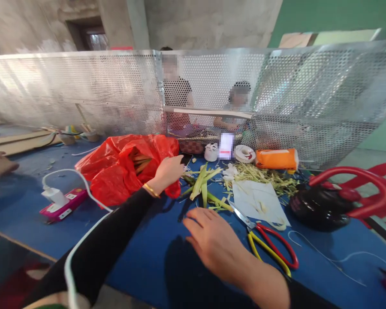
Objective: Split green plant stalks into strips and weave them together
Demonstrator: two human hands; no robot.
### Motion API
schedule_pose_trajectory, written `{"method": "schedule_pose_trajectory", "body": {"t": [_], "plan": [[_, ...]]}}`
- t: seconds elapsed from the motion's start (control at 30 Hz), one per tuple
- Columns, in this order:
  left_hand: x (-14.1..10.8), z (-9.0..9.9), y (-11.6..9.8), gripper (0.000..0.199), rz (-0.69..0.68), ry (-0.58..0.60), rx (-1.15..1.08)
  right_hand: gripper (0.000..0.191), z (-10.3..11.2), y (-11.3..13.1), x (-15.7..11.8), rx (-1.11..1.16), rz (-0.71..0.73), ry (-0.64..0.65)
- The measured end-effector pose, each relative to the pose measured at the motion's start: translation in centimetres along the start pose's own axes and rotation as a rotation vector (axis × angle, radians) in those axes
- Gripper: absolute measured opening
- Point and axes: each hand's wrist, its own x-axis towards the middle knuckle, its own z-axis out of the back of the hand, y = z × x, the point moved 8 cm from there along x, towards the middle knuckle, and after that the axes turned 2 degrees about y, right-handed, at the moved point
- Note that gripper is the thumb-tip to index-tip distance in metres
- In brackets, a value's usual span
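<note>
My left hand (170, 171), with a gold bracelet at its wrist, reaches over the right side of a red plastic bag (106, 171). A dark phone (187, 159) lies at its fingertips; whether the fingers grip it I cannot tell. Closer to me, my right hand (212, 236) is held palm down with its fingers apart and nothing in them. Green leaf strips (199, 184) lie just beyond it. To its right are scissors (273, 245) with red and yellow handles, blades partly open, and a white paper sheet (260, 201) with shreds on it.
A dark kettle (321, 206) stands at the right. A magenta power strip (62, 206) with a white cable is at the left. Behind are an orange packet (276, 159), a tape roll (244, 153), a lit phone (226, 146) and a perforated metal screen (206, 86). Another person's hand (0, 163) shows far left.
</note>
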Motion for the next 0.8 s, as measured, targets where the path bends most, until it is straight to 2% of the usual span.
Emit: {"method": "schedule_pose_trajectory", "body": {"t": [0.07,0.17,0.3,0.37,0.43,0.5,0.57,0.6,0.67,0.73,0.8], "plan": [[-1.7,-0.5,2.4,0.046,-0.006,0.019,0.051,0.020,1.8,-2.1,-3.1,0.023,-0.061,-0.078],[-4.2,-0.3,6.7,0.047,-0.012,0.051,0.122,0.022,3.0,-6.2,-7.6,-0.020,-0.186,-0.161],[-5.2,0.6,11.4,0.043,-0.007,0.085,0.323,0.019,2.6,-10.2,-11.0,-0.049,-0.321,-0.209],[-4.8,1.2,11.6,0.040,0.018,0.071,0.337,0.018,1.9,-10.7,-11.2,-0.032,-0.326,-0.190],[-4.2,1.4,9.3,0.037,0.012,0.044,0.327,0.019,1.4,-10.6,-11.0,-0.015,-0.307,-0.158],[-3.8,1.1,4.9,0.037,-0.020,0.013,0.276,0.019,1.1,-10.3,-10.9,-0.006,-0.291,-0.135],[-4.0,0.0,-0.3,0.035,-0.069,0.015,0.046,0.019,1.0,-10.3,-10.9,-0.005,-0.291,-0.120],[-4.2,-0.9,-3.0,0.040,-0.106,0.041,-0.045,0.019,1.0,-10.3,-11.0,-0.008,-0.293,-0.115],[-5.1,-3.1,-7.5,0.068,-0.196,0.140,-0.139,0.019,1.0,-10.5,-11.2,-0.014,-0.300,-0.106],[-6.0,-4.8,-10.2,0.091,-0.252,0.187,-0.151,0.019,0.9,-10.6,-11.3,-0.015,-0.303,-0.097],[-6.6,-5.8,-11.2,0.093,-0.286,0.196,-0.110,0.019,0.8,-10.6,-11.3,-0.014,-0.306,-0.088]]}}
